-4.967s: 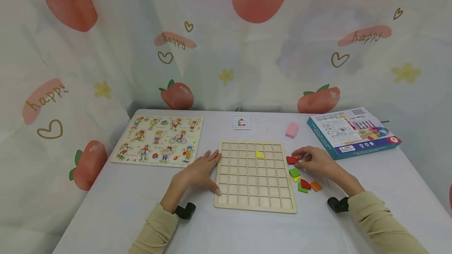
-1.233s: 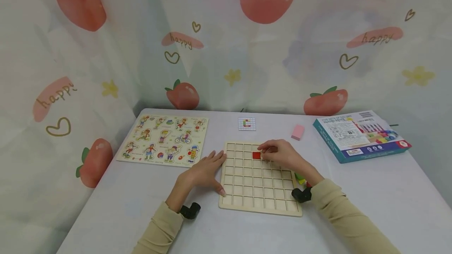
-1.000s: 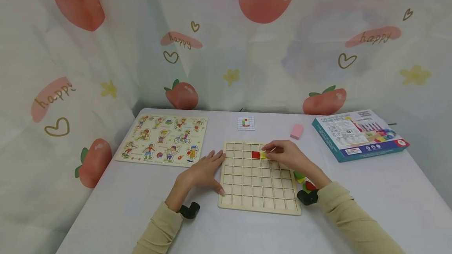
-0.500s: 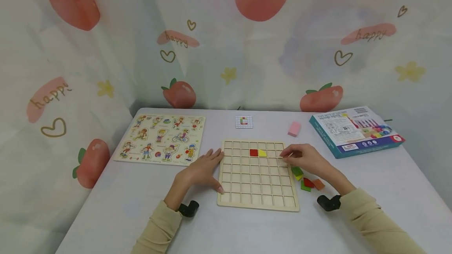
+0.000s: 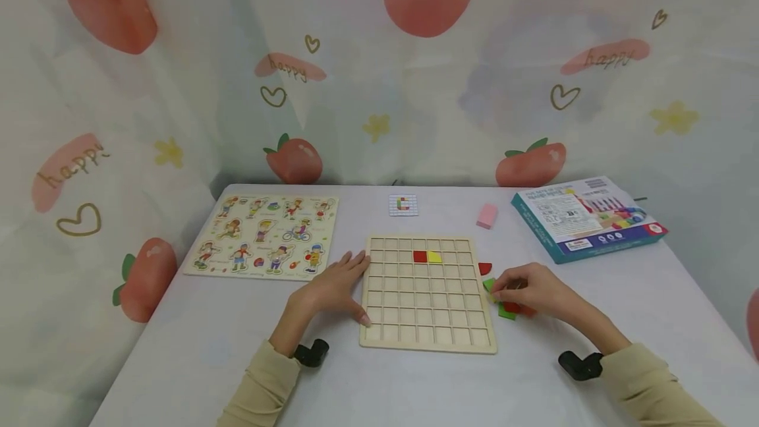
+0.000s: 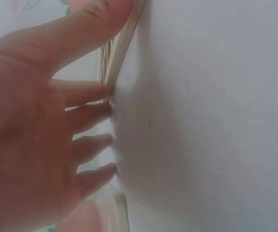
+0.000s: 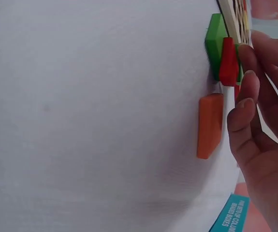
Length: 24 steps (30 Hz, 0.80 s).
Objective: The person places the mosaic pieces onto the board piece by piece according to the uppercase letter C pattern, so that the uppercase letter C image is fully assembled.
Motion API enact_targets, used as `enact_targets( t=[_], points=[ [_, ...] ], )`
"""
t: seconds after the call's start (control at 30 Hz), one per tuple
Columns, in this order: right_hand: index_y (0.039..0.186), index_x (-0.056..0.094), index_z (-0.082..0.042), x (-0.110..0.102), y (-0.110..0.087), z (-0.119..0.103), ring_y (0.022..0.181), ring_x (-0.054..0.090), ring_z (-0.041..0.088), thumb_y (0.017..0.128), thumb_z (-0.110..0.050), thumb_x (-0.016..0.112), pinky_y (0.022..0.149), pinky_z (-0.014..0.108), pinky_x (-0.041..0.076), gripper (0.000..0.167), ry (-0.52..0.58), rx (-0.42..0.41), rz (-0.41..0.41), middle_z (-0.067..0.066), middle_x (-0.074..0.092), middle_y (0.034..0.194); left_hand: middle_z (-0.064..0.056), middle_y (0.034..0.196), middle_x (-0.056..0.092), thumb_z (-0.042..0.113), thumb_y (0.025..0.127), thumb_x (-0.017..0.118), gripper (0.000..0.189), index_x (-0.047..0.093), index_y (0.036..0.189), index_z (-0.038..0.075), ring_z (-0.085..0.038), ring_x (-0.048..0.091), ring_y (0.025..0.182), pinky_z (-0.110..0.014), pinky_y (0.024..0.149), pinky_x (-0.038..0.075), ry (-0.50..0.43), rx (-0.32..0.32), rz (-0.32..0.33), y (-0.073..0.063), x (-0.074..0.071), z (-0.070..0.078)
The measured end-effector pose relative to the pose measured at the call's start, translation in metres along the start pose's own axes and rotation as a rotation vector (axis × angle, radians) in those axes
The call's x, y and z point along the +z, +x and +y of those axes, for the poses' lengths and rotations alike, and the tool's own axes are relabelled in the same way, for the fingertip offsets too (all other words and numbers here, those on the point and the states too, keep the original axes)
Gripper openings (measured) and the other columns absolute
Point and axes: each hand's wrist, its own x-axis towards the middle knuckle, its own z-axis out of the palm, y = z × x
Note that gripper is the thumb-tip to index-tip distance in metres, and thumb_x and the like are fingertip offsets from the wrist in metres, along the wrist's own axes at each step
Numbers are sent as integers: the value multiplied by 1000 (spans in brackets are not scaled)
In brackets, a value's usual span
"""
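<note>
My left hand (image 5: 332, 288) lies spread along the left edge of the wooden grid board (image 5: 427, 341), its thumb on the near left part of the rim. In the board's cells, a red square tile (image 5: 420, 256) sits beside a yellow tile (image 5: 435, 257) with a cut corner. My right hand (image 5: 534, 290) is just off the board's right edge, thumb and index finger pinching a green tile (image 5: 489, 284) in the small pile. Near those fingers lie a rounded red tile (image 5: 485, 269), another green tile (image 5: 506, 312) and an orange tile (image 7: 210, 125), partly hidden in the head view.
A picture puzzle board (image 5: 263, 236) lies at the back left. Behind the grid board are a small pattern card (image 5: 403, 205) and a pink block (image 5: 487, 215). A flat teal-edged box (image 5: 587, 219) lies at the back right.
A red tile has been set in the grid, left of the yellow one. My right hand has since gone back off the board's right side to the loose tiles. The left hand stays put.
</note>
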Motion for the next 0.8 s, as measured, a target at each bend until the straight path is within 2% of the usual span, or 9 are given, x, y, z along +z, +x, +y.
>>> enact_targets(
  t=[0.33,0.53,0.67,0.8],
  points=[
    [113,78,-12,0,1,2,87,57,19,92,-23,77,65,22,52,24,-24,23,40,2,71,99,-7,173,17,44,70,93,120,26,164,9,-33,6,161,-51,131,14,-12,7,1,-1,0,0],
    [116,77,-10,4,2,4,90,59,19,88,-29,82,69,21,53,34,-42,38,66,4,72,105,-7,173,17,45,70,93,120,27,164,9,-33,7,161,-50,131,14,-3,6,5,-1,1,0],
    [116,75,-7,5,3,4,89,58,19,85,-31,84,68,21,53,40,-63,50,67,4,70,101,-6,173,17,45,70,93,121,26,164,10,-32,7,161,-50,131,14,-2,4,6,-1,1,0],
    [114,74,-6,7,5,3,88,57,19,85,-27,85,68,21,52,38,-72,57,65,3,68,98,-6,173,17,45,70,93,121,26,164,10,-32,6,161,-51,131,14,-6,5,5,0,1,-1]
  ],
)
